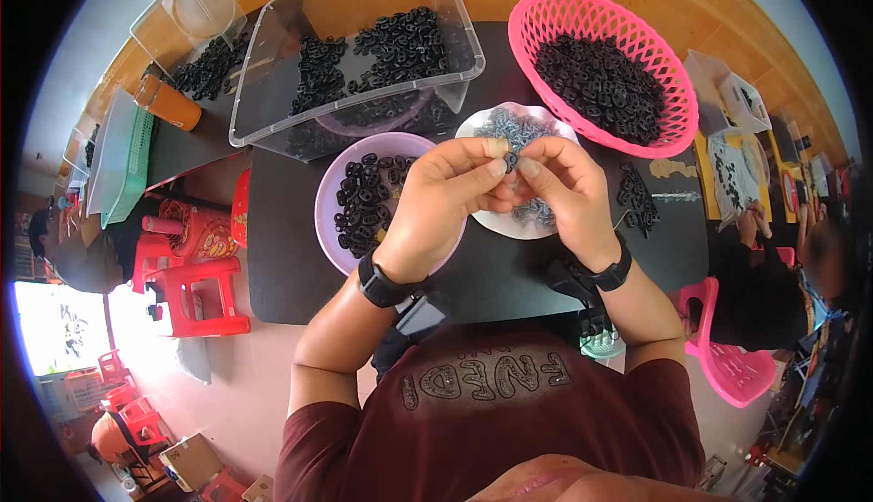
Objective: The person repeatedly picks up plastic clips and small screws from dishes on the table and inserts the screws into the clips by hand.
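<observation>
My left hand [455,179] and my right hand [566,184] meet in front of me, above a white plate [468,129] heaped with small grey pieces [518,125]. Pinched between both sets of fingertips is a small dark oval part [511,162]; its details are too small to make out. Beneath my left wrist stands a lilac bowl [326,195] holding black oval parts [359,197]. Part of the bowl and plate is hidden by my hands.
A clear plastic bin [355,102] of black parts stands at the back, with a pink basket [677,102] of similar parts to its right. Loose black pieces [637,200] lie on the dark table [291,256]. An orange cup [168,102] sits left; a person [755,275] works at right.
</observation>
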`<state>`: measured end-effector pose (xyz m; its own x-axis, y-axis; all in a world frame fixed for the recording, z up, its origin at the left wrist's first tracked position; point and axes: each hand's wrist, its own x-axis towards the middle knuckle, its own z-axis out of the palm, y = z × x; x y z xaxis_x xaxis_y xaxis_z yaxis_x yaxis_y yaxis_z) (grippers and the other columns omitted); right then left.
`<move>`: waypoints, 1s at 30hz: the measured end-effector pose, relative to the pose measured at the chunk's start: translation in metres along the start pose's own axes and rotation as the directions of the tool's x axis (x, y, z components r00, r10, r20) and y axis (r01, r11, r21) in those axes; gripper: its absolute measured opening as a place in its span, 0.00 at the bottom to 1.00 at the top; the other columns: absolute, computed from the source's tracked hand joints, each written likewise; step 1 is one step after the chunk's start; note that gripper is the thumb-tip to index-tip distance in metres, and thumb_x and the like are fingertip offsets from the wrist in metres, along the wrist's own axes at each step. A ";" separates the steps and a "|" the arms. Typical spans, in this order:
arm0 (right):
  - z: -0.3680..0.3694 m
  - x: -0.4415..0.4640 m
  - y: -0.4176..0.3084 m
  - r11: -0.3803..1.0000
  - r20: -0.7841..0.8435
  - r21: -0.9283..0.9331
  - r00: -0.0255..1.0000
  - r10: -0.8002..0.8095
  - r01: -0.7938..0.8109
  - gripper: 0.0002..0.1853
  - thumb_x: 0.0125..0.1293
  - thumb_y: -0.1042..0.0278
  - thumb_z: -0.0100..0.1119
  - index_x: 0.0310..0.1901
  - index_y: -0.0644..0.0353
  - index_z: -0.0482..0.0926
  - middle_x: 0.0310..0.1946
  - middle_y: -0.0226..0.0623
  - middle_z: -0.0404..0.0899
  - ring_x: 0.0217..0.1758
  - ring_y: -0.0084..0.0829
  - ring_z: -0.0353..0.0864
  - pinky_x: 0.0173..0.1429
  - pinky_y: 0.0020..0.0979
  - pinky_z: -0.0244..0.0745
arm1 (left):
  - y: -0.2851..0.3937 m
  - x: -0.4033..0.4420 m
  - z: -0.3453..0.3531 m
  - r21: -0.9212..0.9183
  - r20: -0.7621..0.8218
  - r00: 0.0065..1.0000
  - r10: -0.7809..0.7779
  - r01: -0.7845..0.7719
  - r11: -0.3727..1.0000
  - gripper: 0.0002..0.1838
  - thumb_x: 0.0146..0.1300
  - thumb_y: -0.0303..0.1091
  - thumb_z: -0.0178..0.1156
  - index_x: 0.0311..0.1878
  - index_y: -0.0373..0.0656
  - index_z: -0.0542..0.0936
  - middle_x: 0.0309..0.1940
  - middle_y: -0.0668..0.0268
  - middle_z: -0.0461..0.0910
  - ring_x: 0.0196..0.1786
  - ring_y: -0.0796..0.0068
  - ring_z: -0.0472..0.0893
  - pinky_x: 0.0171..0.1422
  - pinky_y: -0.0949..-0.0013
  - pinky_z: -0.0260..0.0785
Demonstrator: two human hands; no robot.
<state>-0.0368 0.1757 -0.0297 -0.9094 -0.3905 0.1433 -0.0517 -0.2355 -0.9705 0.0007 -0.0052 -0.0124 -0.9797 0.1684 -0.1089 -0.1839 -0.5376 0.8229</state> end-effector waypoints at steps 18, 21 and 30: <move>-0.002 -0.003 -0.001 0.996 0.008 0.085 1.000 -0.021 0.021 0.06 0.69 0.73 0.61 0.44 0.66 0.81 0.36 0.29 0.82 0.38 0.17 0.80 0.43 0.21 0.77 | -0.007 -0.003 0.007 0.292 -0.012 0.987 0.160 -0.149 0.945 0.09 0.69 0.27 0.61 0.48 0.31 0.79 0.37 0.63 0.84 0.37 0.78 0.84 0.42 0.75 0.78; -0.004 -0.003 -0.001 0.997 0.049 0.072 0.998 -0.033 0.029 0.07 0.69 0.72 0.62 0.44 0.67 0.81 0.37 0.31 0.82 0.38 0.20 0.81 0.44 0.23 0.78 | -0.009 -0.003 0.009 0.275 -0.042 0.984 0.173 -0.155 0.949 0.10 0.70 0.28 0.60 0.48 0.31 0.79 0.35 0.63 0.84 0.36 0.77 0.84 0.41 0.75 0.79; -0.004 -0.003 -0.004 1.000 0.039 0.024 0.999 0.006 -0.007 0.09 0.70 0.69 0.61 0.44 0.68 0.81 0.37 0.32 0.81 0.38 0.21 0.80 0.45 0.24 0.76 | -0.012 -0.003 0.013 0.430 -0.043 0.962 0.271 -0.227 0.874 0.09 0.68 0.26 0.62 0.48 0.32 0.80 0.35 0.64 0.84 0.35 0.78 0.84 0.40 0.75 0.78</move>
<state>-0.0351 0.1811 -0.0271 -0.8927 -0.4266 0.1453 -0.0357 -0.2544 -0.9664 0.0073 0.0116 -0.0146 -0.9954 -0.0190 0.0941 0.0959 -0.1526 0.9836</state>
